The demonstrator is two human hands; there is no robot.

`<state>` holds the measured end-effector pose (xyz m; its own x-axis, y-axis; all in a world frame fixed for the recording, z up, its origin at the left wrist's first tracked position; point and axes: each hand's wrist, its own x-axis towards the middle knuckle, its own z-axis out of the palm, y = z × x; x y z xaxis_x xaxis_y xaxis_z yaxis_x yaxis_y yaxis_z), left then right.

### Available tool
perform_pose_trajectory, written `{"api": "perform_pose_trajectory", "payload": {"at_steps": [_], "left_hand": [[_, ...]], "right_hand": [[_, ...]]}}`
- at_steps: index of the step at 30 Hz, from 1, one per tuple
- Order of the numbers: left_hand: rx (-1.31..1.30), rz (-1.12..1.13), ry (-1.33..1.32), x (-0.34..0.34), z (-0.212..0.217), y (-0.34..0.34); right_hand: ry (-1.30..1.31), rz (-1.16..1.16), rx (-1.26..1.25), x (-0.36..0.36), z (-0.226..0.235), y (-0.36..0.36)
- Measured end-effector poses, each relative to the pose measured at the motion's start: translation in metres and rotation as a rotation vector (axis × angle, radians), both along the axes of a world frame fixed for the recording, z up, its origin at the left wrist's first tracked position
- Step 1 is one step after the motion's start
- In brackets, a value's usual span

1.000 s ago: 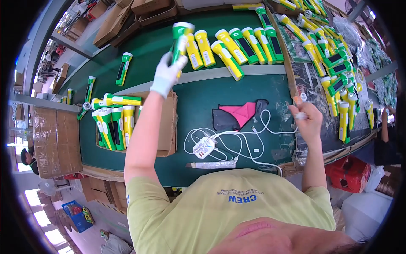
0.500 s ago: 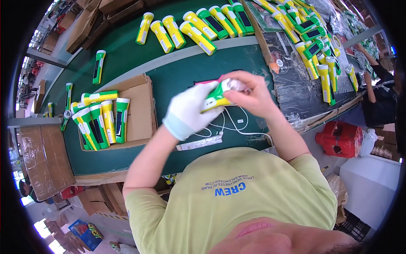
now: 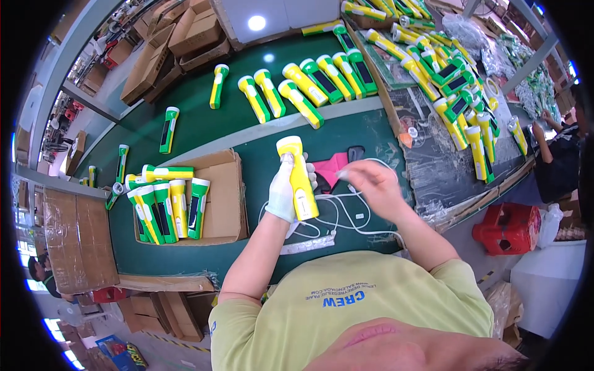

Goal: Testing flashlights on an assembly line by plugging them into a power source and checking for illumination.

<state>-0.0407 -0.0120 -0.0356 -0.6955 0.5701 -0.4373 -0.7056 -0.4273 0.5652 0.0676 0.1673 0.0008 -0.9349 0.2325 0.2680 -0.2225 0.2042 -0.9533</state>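
Observation:
My left hand (image 3: pixel 282 190), in a white glove, is closed around a yellow flashlight (image 3: pixel 299 179) with a white head and a green edge. The flashlight's head points away from me and its switch side faces up. To its right, my bare right hand (image 3: pixel 378 187) hovers with the fingers stretched out and apart, slightly blurred; a whitish patch shows at a fingertip. Below and between the hands, white cables (image 3: pixel 346 213) lie on the green table (image 3: pixel 253 260). A pink object (image 3: pixel 332 170) with black parts lies just beyond the right fingertips.
An open cardboard box (image 3: pixel 226 204) at left holds several flashlights. A row of yellow and green flashlights (image 3: pixel 303 83) lies on the green belt (image 3: pixel 198 127) beyond. More flashlights (image 3: pixel 455 93) are heaped at right. A silvery strip (image 3: pixel 309 243) lies near me. Another person's hand (image 3: pixel 539 133) is at far right.
Both hands were on the flashlight together; my right hand has let go and moved aside. My left hand has turned the flashlight lengthwise, head away from me. The view has shifted.

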Motion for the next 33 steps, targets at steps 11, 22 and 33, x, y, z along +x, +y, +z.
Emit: {"api": "perform_pose_trajectory", "payload": {"at_steps": [11,22,33], "left_hand": [[-0.423,0.006,0.650,-0.005,0.022,0.026],[-0.003,-0.007,0.552,-0.016,0.056,0.030],[0.037,-0.091,0.370,0.005,0.011,0.026]], "right_hand": [[0.342,0.215,0.759,-0.043,0.000,-0.008],[0.081,0.461,0.787,0.019,-0.034,-0.028],[-0.483,0.127,-0.787,-0.014,-0.024,-0.001]]}}
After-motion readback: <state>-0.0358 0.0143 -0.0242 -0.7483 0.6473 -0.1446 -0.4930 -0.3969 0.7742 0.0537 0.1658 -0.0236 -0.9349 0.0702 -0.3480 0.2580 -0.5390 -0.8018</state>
